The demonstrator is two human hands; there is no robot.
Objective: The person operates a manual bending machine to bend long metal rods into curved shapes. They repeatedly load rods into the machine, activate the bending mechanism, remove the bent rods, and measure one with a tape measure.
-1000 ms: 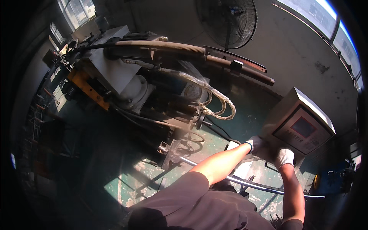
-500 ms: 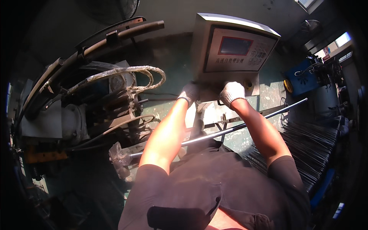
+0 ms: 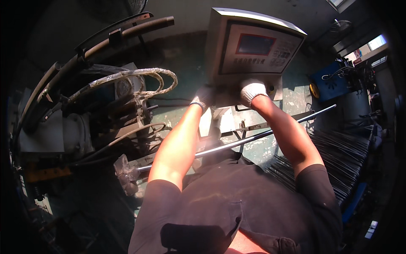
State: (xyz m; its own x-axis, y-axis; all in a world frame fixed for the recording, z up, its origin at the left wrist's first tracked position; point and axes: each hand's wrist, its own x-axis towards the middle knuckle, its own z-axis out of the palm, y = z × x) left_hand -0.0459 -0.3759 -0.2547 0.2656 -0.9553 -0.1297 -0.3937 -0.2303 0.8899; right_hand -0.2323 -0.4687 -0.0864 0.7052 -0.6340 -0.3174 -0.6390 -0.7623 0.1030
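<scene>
Close in, the metal bar could be knocked if the forearms held across it are lowered. Beyond the bar, the left hand is held in shadow and the right hand in brighter light; whether they are spread or pinching anything cannot be told, since detail is lost to dark and glare. A yellow knob past the bar might be brushed by accident, so near is the right hand. There too the control box is placed: grey, slanted, with a red-edged screen and rows of keys
</scene>
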